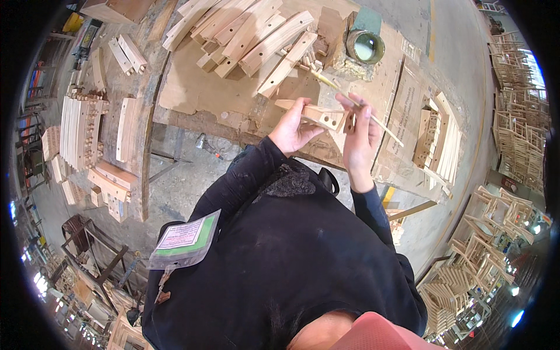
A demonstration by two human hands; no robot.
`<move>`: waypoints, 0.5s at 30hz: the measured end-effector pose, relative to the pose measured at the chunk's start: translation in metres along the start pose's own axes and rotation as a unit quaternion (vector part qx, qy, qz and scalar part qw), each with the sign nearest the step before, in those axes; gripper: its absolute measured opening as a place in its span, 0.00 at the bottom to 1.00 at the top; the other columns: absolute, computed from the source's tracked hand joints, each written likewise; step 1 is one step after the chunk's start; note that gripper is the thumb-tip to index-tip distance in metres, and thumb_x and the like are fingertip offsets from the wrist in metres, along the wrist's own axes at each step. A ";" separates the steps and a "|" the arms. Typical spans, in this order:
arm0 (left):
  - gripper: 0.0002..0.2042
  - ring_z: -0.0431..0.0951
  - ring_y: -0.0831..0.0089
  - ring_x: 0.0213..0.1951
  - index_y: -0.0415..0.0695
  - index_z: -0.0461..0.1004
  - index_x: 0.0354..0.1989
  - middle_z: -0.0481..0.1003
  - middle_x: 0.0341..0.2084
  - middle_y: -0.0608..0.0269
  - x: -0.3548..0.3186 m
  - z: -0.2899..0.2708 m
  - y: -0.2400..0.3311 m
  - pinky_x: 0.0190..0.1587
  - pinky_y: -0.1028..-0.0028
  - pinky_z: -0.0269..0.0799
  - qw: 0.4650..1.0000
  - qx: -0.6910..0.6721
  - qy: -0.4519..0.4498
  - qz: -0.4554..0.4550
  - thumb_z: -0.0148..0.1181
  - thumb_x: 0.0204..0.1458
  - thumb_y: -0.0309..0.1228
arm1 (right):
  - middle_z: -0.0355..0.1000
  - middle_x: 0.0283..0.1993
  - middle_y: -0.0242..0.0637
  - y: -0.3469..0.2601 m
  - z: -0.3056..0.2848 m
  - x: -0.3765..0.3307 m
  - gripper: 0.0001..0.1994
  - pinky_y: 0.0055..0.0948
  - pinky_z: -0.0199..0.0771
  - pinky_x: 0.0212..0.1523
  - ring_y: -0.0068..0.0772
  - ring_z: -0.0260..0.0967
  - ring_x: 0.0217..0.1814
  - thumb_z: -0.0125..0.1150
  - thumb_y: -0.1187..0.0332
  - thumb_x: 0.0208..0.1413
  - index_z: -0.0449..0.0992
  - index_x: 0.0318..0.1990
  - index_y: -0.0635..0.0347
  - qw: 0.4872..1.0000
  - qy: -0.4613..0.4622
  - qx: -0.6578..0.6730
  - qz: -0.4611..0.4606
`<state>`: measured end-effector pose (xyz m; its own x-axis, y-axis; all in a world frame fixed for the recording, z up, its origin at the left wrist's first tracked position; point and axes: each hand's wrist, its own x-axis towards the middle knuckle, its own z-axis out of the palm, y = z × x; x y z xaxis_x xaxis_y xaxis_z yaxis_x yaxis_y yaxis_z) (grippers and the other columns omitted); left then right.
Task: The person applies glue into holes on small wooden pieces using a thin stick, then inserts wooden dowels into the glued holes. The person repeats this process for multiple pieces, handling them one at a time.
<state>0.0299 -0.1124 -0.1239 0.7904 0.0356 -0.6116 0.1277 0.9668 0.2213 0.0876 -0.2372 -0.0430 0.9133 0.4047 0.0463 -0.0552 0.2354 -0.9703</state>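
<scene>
Pale short wooden block with round dowel holes sits in mid-air above the cardboard-covered work surface, held up in front of the person's chest. Light raw wood, rectangular, at least two dark holes on the face turned to the camera, one end tilted down toward the right.

Left hand grips the block's left end, fingers wrapped around it from below, thumb on top. Right hand touches the block's right end and pinches a thin long wooden stick between fingers closed narrow; the stick runs diagonally from upper left to lower right, crossing just above the block.

Beyond the hands, a heap of long wooden slats with dowel pegs lies on the surface, well apart. Round open tin with pale liquid stands near the stick's upper tip. Stacked slat frames lie to the right. Bare cardboard shows below the slat heap, left of the hands.
</scene>
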 end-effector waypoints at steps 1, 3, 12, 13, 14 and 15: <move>0.23 0.71 0.57 0.58 0.45 0.60 0.60 0.65 0.60 0.52 -0.006 0.007 0.005 0.63 0.49 0.67 0.999 0.042 0.006 -0.011 0.46 0.66 0.49 | 0.76 0.53 0.48 0.003 0.002 0.004 0.22 0.36 0.72 0.58 0.41 0.73 0.60 0.43 0.55 0.73 0.71 0.56 0.66 1.000 0.014 -0.001 -0.005; 0.24 0.67 0.59 0.61 0.46 0.58 0.64 0.62 0.63 0.52 -0.027 0.022 0.007 0.67 0.53 0.60 0.987 0.134 0.078 0.039 0.43 0.67 0.48 | 0.76 0.53 0.46 0.009 0.008 0.014 0.22 0.34 0.72 0.58 0.38 0.73 0.59 0.44 0.54 0.72 0.72 0.56 0.65 0.999 0.042 0.006 -0.019; 0.51 0.56 0.48 0.67 0.33 0.45 0.72 0.55 0.66 0.44 -0.039 0.000 0.016 0.71 0.57 0.48 0.632 0.609 -0.008 0.479 0.71 0.42 0.38 | 0.77 0.51 0.49 0.015 0.038 0.013 0.20 0.33 0.73 0.58 0.36 0.75 0.56 0.42 0.58 0.73 0.71 0.57 0.65 0.997 -0.014 0.072 -0.003; 0.56 0.58 0.49 0.66 0.32 0.46 0.70 0.55 0.63 0.41 -0.031 -0.001 0.023 0.69 0.57 0.53 0.610 0.637 0.001 0.472 0.77 0.32 0.34 | 0.77 0.51 0.49 0.016 0.043 0.011 0.20 0.33 0.73 0.58 0.36 0.75 0.55 0.42 0.58 0.73 0.71 0.56 0.65 0.996 -0.018 0.083 0.005; 0.53 0.60 0.50 0.64 0.33 0.49 0.68 0.57 0.60 0.43 -0.026 0.001 0.026 0.68 0.57 0.55 0.628 0.616 0.001 0.476 0.77 0.31 0.32 | 0.77 0.51 0.49 0.017 0.048 0.009 0.19 0.33 0.73 0.58 0.36 0.75 0.55 0.42 0.58 0.73 0.71 0.56 0.65 0.995 -0.022 0.094 0.013; 0.51 0.61 0.51 0.62 0.35 0.52 0.66 0.60 0.57 0.45 -0.022 0.004 0.026 0.66 0.58 0.57 0.646 0.593 0.003 0.481 0.77 0.31 0.30 | 0.77 0.51 0.48 0.019 0.053 0.007 0.20 0.32 0.73 0.57 0.36 0.75 0.55 0.42 0.58 0.73 0.71 0.56 0.65 0.999 -0.020 0.044 0.008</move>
<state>0.0184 -0.0890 -0.1011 0.8440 0.4797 0.2398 -0.0484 -0.3773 0.9248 0.0716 -0.1837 -0.0481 0.8955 0.4431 0.0417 -0.1066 0.3044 -0.9466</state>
